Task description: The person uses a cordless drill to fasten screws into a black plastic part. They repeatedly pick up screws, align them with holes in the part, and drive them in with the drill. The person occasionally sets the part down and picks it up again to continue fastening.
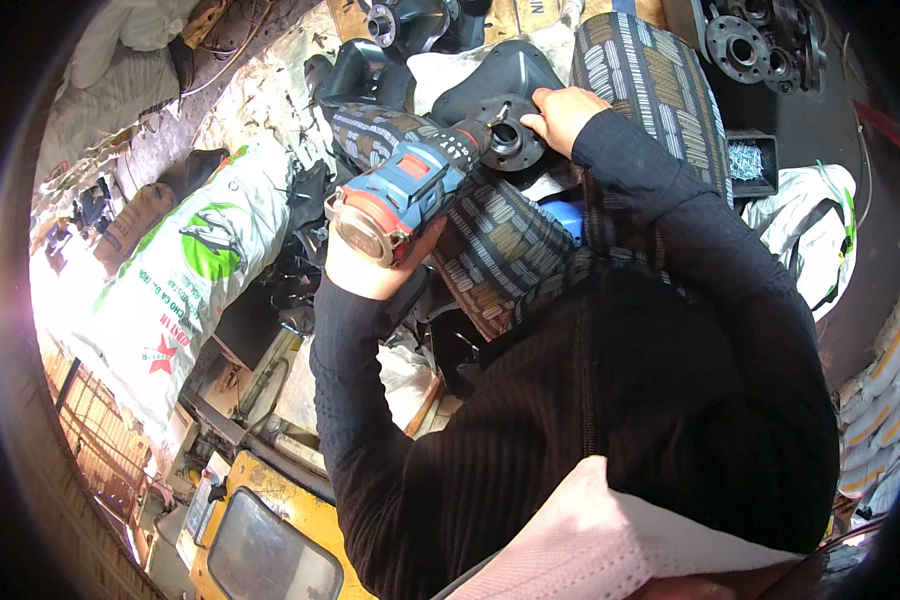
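My left hand (368,268) is wrapped round the grip of a blue and red cordless drill (410,190). The drill's chuck points up and to the right, and its tip meets the round flange of a black flanged part (500,75). That flange has a central hole and smaller holes around it. The fingers of my right hand (568,118) are closed at the flange's right edge, beside the drill tip. The part lies between my legs, which are in patterned trousers (660,90). Whether a screw sits at the tip is too small to tell.
More black flanged parts (410,25) lie at the far side, and others (745,50) at the far right. A black box of small screws (750,162) stands right of my leg. A large white printed sack (190,270) lies left; a yellow-framed seat (275,540) is near left.
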Motion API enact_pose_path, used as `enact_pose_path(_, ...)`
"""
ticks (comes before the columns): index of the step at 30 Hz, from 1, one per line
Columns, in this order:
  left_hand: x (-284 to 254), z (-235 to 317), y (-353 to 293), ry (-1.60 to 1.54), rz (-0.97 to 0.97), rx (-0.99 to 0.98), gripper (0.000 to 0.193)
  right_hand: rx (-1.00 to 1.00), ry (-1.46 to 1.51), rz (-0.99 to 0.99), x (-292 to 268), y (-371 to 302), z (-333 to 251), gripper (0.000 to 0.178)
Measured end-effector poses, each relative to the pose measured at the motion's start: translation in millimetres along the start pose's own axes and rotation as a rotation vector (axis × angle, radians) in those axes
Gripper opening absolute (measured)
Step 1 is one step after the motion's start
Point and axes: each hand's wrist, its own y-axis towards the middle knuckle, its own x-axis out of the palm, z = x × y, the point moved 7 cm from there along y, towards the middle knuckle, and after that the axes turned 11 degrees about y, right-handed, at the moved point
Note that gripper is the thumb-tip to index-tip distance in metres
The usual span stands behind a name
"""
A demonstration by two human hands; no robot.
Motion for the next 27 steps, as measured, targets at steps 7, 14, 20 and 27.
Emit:
enact_pose_path(7,18,-16,8,-0.153,-0.139,-0.141,0.049,-0.014,0.004,-0.012,-1,0,-1,0.035)
enact_pose_path(14,12,-12,25,-0.172,-0.192,-0.187,0.049,0.014,0.033,-0.034,-2,-2,-1,0.036)
enact_pose_path(20,-2,-4,36,-0.178,-0.217,-0.183,0.047,0.049,0.058,-0.107,-4,1,-2,0.036)
enact_pose_path(27,7,-8,37,-0.303,-0.269,-0.232,0.044,0.065,0.047,-0.150,-3,1,-2,0.036)
